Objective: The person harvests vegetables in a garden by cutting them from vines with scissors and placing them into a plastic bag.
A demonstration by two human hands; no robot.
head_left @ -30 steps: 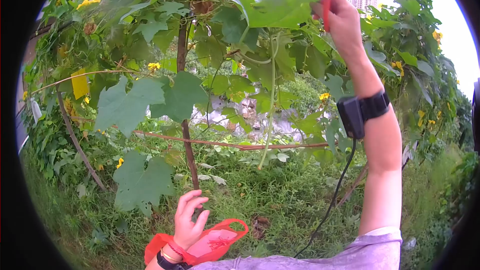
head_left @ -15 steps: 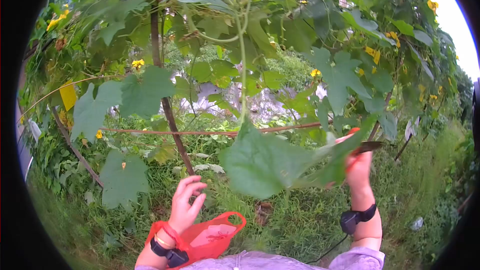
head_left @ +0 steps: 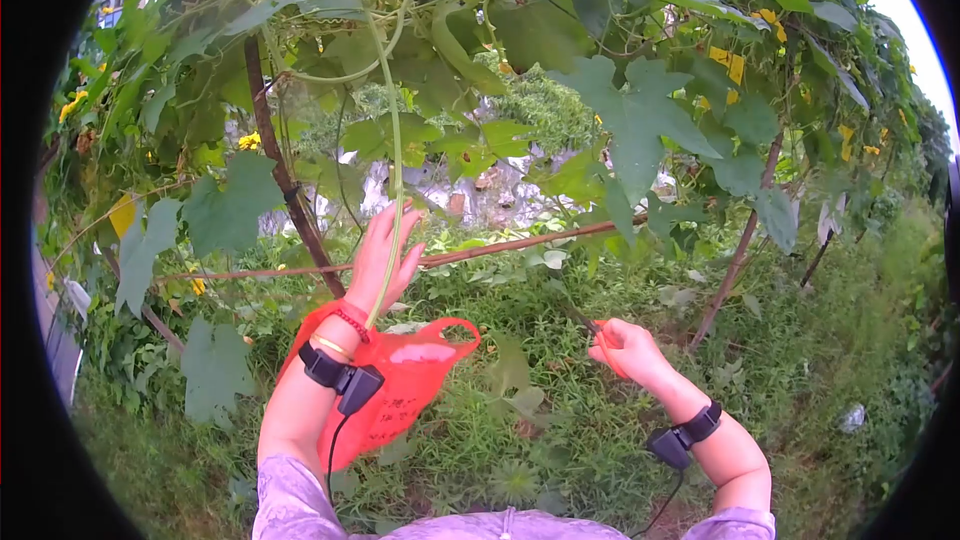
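My left hand (head_left: pixel 385 258) is raised at centre left with its fingers apart, right behind a long hanging green stem (head_left: pixel 397 155) that passes in front of its palm. From that wrist hangs a red plastic bag (head_left: pixel 395 395) with something pale inside. Lower right of centre, my right hand (head_left: pixel 625 350) is closed around the red handles of scissors (head_left: pixel 598 332), whose dark blades point up and left. The large cut leaf is no longer in my right hand.
Leafy vines cover a frame, with a wooden stake (head_left: pixel 280 160) at left, another stake (head_left: pixel 745 240) at right and a thin horizontal pole (head_left: pixel 520 243) between them. A broad leaf (head_left: pixel 640 120) hangs above my right hand. Grass and weeds (head_left: pixel 560 440) grow below.
My left hand has risen to the hanging stem, lifting the bag. My right hand came down from the upper vines with a large leaf, which has since left it. The view has shifted right.
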